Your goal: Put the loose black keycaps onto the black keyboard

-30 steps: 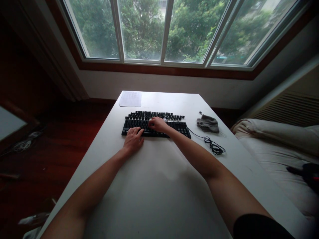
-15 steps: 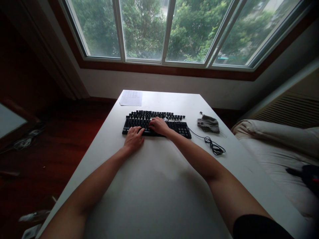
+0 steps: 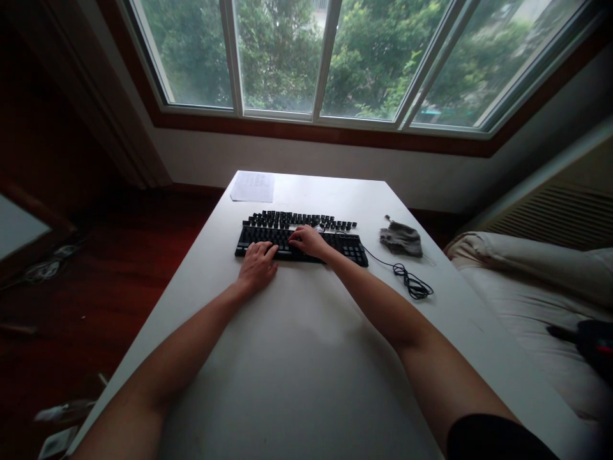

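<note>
A black keyboard (image 3: 345, 246) lies across the white table (image 3: 287, 358), with several loose black keycaps (image 3: 282, 217) lined up in rows behind it. My left hand (image 3: 258, 260) rests on the keyboard's front left edge, its fingers spread and lying flat, holding nothing. Over the middle keys, my right hand (image 3: 309, 241) has its thumb and fingers drawn together in a pinch. Whatever sits between those fingertips, if anything, is too small to make out. A small shiny item (image 3: 319, 228) of unclear kind lies just behind my right hand.
A black cable (image 3: 412, 282) runs from the keyboard to a coil on the right. Beyond it lies a crumpled grey cloth pouch (image 3: 402, 239). Paper (image 3: 253, 186) sits at the far left corner. A cushioned seat (image 3: 522, 306) borders the right side; a window rises ahead.
My right hand has shifted very slightly to the right over the keys, its fingers closer together. My left hand stays in place on the keyboard.
</note>
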Tool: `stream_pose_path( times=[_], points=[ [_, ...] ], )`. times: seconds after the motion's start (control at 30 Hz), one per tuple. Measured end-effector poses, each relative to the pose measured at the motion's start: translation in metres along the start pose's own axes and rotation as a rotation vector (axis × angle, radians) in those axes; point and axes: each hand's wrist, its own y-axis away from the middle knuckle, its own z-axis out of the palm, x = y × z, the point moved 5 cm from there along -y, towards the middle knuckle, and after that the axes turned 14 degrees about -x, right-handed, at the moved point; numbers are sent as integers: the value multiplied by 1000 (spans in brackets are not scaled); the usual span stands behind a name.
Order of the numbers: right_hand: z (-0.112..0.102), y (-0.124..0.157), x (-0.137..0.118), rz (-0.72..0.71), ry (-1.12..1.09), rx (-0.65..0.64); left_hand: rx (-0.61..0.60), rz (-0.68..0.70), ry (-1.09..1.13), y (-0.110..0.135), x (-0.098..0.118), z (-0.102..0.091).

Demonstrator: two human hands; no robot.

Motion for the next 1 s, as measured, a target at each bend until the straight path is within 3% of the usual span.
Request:
stream_pose_path(
  times=[0.23, 0.53, 0.87, 1.0],
  points=[
    [1, 8, -19, -47, 173, 30, -4, 1, -3, 0, 0, 0],
    [2, -8, 8, 23, -57, 43, 16, 6, -17, 0, 0, 0],
    [14, 11, -24, 306, 124, 276, 14, 15, -26, -1, 0, 1],
    [19, 12, -31, 408, 145, 263, 16, 16, -18, -1, 0, 1]
  ],
)
